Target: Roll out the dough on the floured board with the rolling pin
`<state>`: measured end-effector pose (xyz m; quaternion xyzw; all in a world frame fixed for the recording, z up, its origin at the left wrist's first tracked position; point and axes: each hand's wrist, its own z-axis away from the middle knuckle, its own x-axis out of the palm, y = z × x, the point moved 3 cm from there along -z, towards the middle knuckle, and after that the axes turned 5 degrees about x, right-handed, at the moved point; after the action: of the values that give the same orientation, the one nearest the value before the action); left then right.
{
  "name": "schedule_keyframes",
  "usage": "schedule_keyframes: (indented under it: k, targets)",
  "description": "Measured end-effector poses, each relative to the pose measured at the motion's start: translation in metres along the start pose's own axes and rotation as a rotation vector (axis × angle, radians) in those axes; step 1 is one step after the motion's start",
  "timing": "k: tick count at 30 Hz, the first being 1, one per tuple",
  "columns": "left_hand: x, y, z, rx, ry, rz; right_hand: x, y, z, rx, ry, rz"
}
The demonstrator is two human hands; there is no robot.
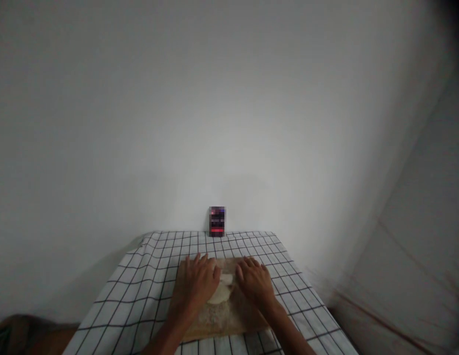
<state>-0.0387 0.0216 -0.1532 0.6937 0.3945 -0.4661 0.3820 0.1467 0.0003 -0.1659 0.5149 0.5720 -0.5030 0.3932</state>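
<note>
Between my hands shows the middle of a pale rolling pin (226, 279), its ends hidden under them. A flat, pale piece of dough (220, 295) lies just on the near side of the pin. My left hand (202, 277) rests over the pin's left end, palm down, fingers stretched forward and apart. Over the right end, my right hand (254, 279) lies palm down with its fingers extended. Beneath everything is a floured wooden board (229, 321).
A white tablecloth with dark grid lines (135, 296) covers the table. At its far edge a phone-like dark rectangle (217, 222), pixelated, stands upright against the white wall (229, 123). Brown items (33, 328), partly cut off, show at the lower left.
</note>
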Motion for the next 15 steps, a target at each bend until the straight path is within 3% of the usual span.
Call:
schedule_keyframes:
  k: [7, 11, 15]
  targets:
    - [0.004, 0.006, 0.055, 0.026, -0.002, 0.097, 0.011, 0.007, 0.059, -0.03, 0.046, -0.075]
    - [-0.003, 0.004, 0.045, 0.073, -0.001, 0.1, -0.001, 0.005, 0.046, -0.037, 0.021, -0.074]
    - [0.001, -0.005, 0.01, 0.085, 0.02, 0.033, -0.01, 0.001, 0.01, -0.049, 0.026, -0.054]
